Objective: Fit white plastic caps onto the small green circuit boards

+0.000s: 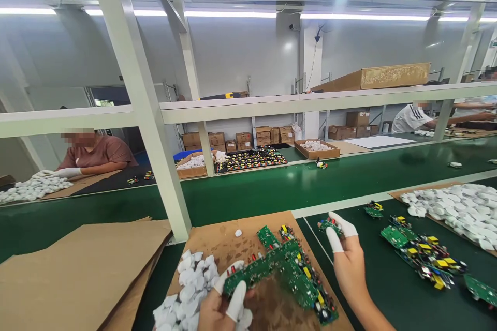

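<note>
My right hand (349,258), with white finger cots on its fingertips, pinches a small green circuit board (325,224) above the bench. My left hand (221,305), also in white finger cots, is closed around the near left end of a row of green circuit boards (264,265). Under that row lies a cardboard sheet (217,231). More boards with yellow and red components (310,279) lie on the cardboard, angling toward the lower right. A heap of white, rounded pieces (194,282) rests beside my left hand, and one loose white piece (238,233) lies farther back.
Right, circuit boards (423,256) lie near white pieces (458,212). Cardboard sheets (73,274) are stacked left beside a white post (143,98). A green conveyor belt (272,189) runs behind, with a box of white pieces (316,151) beyond. Co-workers (97,151) sit across it.
</note>
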Tool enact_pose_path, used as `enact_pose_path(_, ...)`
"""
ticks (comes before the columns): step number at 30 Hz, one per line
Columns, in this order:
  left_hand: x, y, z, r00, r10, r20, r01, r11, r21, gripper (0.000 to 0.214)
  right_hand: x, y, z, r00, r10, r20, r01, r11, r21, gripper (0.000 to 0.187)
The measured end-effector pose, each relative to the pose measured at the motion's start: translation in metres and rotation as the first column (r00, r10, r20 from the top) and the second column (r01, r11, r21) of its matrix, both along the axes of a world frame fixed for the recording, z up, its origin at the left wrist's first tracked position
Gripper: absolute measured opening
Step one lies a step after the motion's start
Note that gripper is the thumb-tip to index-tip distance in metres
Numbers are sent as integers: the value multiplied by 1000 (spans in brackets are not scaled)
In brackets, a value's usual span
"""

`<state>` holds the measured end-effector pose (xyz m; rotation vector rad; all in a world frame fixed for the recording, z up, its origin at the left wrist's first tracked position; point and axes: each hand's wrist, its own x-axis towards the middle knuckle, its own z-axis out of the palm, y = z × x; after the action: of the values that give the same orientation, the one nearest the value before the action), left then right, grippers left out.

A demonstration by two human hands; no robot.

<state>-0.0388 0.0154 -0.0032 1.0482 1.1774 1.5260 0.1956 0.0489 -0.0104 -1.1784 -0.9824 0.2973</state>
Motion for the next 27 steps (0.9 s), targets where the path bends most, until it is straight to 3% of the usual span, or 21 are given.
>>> enact_pose_path(4, -13, 6, 7, 993, 35, 112, -32, 999, -28, 56, 5, 7, -3, 982, 136, -133, -144, 988, -55, 50)
enact_pose_path(6, -18, 7, 9, 990, 39, 137, -32, 998, -54, 54, 7, 14, -13, 974, 221, -41, -225, 960, -165, 46)
enact_pose_path(9, -19, 6, 11, 983, 38, 179, -31, 998, -46, 48, 11, 24, -34, 936, 294, 194, -221, 919, -325, 31)
enact_pose_path(12, -15, 5, 13, 973, 65, 220, -62, 998, -22, 43, 13, 28, -46, 924, 287, 253, -189, 918, -349, 23)
enact_pose_path(15, -10, 3, 14, 972, 55, 229, -51, 998, -24, 42, 9, 25, -38, 928, 285, 240, -203, 927, -316, 32)
enact_pose_path(17, -8, 2, 14, 973, 39, 226, -31, 999, -37, 42, 2, 17, -24, 926, 361, 110, -319, 905, -282, 42)
enact_pose_path(18, -7, 1, 14, 974, 25, 223, -17, 999, -40, 42, -2, 12, -16, 900, 436, -2, -422, 869, -258, 46)
enact_pose_path(20, -4, -1, 14, 979, -14, 205, 21, 999, -30, 40, -9, 1, -3, 766, 615, -187, -642, 745, -179, 50)
enact_pose_path(22, -2, -3, 12, 987, -49, 155, 52, 998, -18, 39, -15, -9, 5, 655, 726, -211, -755, 635, -161, 47)
enact_pose_path(23, 0, -4, 12, 991, -55, 120, 57, 998, -12, 41, -17, -12, 6, 637, 748, -184, -770, 610, -188, 44)
enact_pose_path(25, 1, -5, 11, 998, -39, 44, 39, 999, -2, 44, -21, -16, 5, 659, 743, -114, -741, 616, -268, 39)
enact_pose_path(27, 2, -5, 10, 1000, 3, -19, -3, 1000, 18, 47, -25, -18, 1, 718, 694, -51, -672, 672, -310, 37)
